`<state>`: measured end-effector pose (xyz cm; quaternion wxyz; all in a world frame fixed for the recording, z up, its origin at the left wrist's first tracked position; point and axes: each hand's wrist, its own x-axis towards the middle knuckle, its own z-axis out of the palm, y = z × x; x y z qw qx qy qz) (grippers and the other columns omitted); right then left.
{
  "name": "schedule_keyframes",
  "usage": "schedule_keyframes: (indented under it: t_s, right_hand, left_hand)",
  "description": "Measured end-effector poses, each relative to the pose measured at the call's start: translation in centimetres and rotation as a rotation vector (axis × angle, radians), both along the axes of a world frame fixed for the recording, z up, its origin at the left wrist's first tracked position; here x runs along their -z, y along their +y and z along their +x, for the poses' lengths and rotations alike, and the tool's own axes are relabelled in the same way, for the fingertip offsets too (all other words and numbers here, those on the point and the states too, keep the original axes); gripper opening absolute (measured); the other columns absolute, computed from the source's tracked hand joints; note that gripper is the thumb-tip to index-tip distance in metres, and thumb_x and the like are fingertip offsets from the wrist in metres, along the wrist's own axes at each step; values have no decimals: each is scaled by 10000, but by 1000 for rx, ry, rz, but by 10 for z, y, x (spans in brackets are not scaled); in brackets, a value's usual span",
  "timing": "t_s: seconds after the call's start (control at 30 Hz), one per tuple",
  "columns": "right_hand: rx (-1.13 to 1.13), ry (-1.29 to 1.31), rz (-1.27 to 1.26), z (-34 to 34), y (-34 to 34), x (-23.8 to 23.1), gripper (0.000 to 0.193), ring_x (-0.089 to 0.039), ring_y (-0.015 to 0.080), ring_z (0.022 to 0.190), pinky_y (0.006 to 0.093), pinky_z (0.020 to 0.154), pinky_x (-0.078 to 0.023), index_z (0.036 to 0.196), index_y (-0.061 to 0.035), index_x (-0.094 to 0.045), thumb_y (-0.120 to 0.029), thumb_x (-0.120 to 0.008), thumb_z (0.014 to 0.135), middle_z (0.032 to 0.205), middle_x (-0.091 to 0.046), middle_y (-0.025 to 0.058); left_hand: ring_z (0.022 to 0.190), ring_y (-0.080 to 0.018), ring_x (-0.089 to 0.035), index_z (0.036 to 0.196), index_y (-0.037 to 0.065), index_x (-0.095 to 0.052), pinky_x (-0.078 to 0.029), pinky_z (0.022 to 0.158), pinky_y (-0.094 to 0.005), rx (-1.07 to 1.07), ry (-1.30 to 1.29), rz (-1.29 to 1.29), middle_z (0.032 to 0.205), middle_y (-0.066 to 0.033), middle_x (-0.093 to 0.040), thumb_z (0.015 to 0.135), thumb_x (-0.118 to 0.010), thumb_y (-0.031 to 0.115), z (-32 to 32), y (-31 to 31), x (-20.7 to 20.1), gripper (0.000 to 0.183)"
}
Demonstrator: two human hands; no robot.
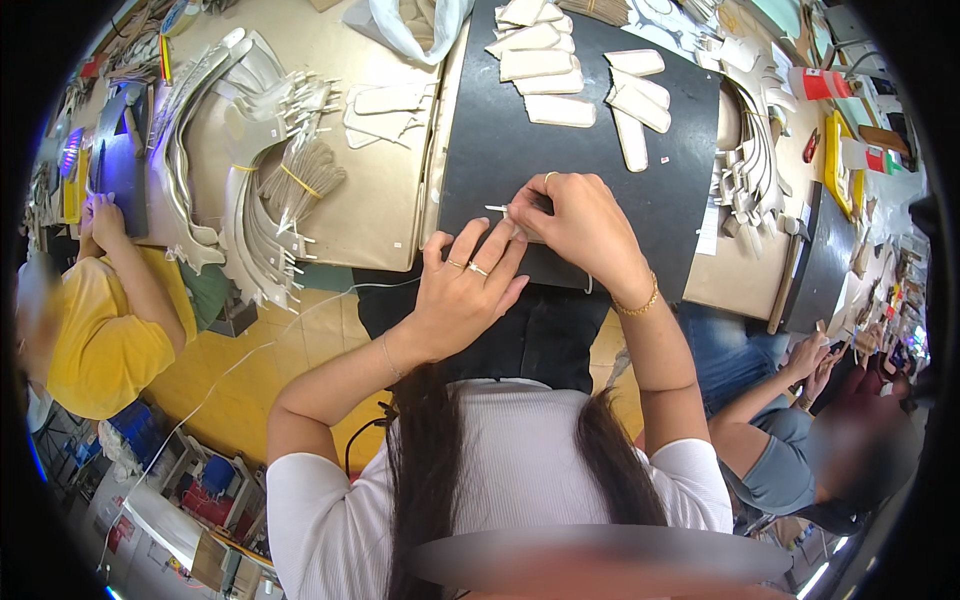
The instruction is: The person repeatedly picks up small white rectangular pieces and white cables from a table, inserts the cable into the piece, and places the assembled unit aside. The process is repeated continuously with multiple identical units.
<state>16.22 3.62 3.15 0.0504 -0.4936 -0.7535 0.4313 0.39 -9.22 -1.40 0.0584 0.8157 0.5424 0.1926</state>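
At the near edge of the black work mat point(480, 150), my right hand point(585, 225) is closed in a pinch. It holds a small pale piece with a narrow white tip point(496, 208) that sticks out to the left; the fingers hide most of it. My left hand point(462, 285) is open, palm down and fingers spread, its fingertips against the piece beside the right hand's pinch. Farther up the mat lie a stack of cream rounded strips point(541, 65) and a looser group of similar strips point(640, 105).
Left on the tan table point(375, 200) lie curved beige straps point(250, 190), a banded bundle point(302, 180) and a few cream pieces point(388, 100). A plastic bag point(415, 25) stands behind. More straps point(750, 150) and a hammer point(788, 265) lie right. Co-workers sit on both sides.
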Motion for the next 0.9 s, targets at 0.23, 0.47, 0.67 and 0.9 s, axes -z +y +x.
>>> schedule_keyframes:
  t_s: [0.23, 0.47, 0.67, 0.9]
  right_hand:
    - [7, -15, -31, -1, 2, 2, 211, -716, 367, 724, 430, 722, -573, 854, -2, -760, -190, -667, 867, 714, -722, 164]
    - [10, -31, -23, 0, 1, 4, 214, -715, 378, 749, 442, 718, -568, 861, 1, -757, -195, -670, 867, 751, -721, 186]
    - [128, -63, 31, 33, -4, -8, 262, -644, 221, 586, 340, 602, -494, 892, 25, -753, -235, -774, 871, 721, -710, 154]
    - [300, -101, -88, 60, -17, -9, 291, -702, 343, 685, 392, 665, -531, 855, 40, -732, -247, -773, 882, 743, -701, 194]
  left_hand:
    - [1261, -282, -483, 1296, 128, -685, -332, 993, -469, -45, -31, -21, 1392, -87, -562, 834, -791, 330, 0, -2, 3, 515]
    - [1303, -312, -481, 1282, 125, -684, -361, 1028, -482, -28, -30, -23, 1436, -143, -544, 833, -796, 320, 0, 2, 0, 502]
    - [1326, -370, -532, 1248, 69, -649, -423, 1116, -493, 25, -27, -90, 1374, -204, -578, 858, -787, 281, 1, 10, -7, 465]
    - [1300, -371, -557, 1231, 44, -643, -442, 1107, -500, 33, 20, -57, 1319, -224, -604, 858, -792, 304, 4, 13, -8, 479]
